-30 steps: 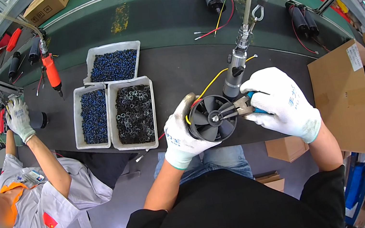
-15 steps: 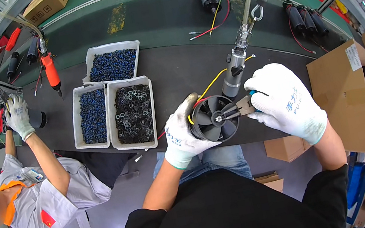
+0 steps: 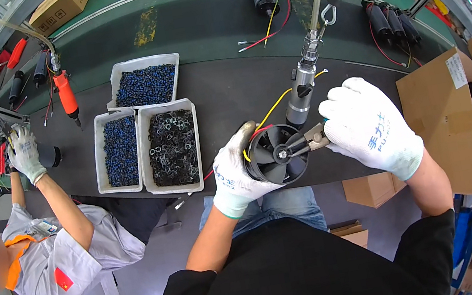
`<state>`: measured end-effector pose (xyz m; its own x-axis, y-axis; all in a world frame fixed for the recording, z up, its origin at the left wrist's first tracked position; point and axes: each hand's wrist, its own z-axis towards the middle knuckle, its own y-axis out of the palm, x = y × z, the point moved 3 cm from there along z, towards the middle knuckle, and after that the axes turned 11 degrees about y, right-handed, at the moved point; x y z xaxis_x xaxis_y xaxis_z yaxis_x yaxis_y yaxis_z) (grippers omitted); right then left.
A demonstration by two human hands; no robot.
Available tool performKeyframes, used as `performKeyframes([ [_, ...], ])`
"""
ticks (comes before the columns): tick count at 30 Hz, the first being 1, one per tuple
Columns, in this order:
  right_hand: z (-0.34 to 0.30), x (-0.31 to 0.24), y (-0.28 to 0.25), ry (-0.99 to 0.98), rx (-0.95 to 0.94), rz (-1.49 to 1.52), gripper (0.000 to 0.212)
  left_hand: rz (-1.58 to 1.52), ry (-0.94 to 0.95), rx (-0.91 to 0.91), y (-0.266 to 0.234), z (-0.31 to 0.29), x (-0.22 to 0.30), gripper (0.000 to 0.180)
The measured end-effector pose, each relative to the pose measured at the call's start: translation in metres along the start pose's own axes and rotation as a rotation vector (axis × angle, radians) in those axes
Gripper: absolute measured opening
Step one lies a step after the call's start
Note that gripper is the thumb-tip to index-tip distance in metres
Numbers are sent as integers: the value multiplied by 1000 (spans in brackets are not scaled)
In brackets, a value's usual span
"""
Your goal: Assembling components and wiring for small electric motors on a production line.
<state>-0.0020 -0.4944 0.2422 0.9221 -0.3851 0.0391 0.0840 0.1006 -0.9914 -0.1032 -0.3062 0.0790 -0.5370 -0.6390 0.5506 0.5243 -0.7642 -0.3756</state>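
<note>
The black round fan unit (image 3: 280,153), near the counter's (image 3: 227,98) near edge, is probably stiff but with fragile blades, so its outer wall, which the left hand (image 3: 232,173) grips, suits holding, while the right hand (image 3: 371,128) clasps pliers (image 3: 314,137).

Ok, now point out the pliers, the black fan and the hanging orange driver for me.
Pliers (image 3: 316,138): head view, on the metal head.
Black fan (image 3: 279,154): head view, on the hub.
Orange driver (image 3: 67,96): head view, on the orange body.
</note>
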Motion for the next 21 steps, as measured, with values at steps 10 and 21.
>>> performKeyframes([
  [10, -6, -25, -23, 91, -7, -100, 20, 22, -1, -12, -5, 3, 10, 96],
  [21, -25, -36, -37, 322, 91, 62, 26, 34, -40, 74, -17, 22, 22, 89],
])
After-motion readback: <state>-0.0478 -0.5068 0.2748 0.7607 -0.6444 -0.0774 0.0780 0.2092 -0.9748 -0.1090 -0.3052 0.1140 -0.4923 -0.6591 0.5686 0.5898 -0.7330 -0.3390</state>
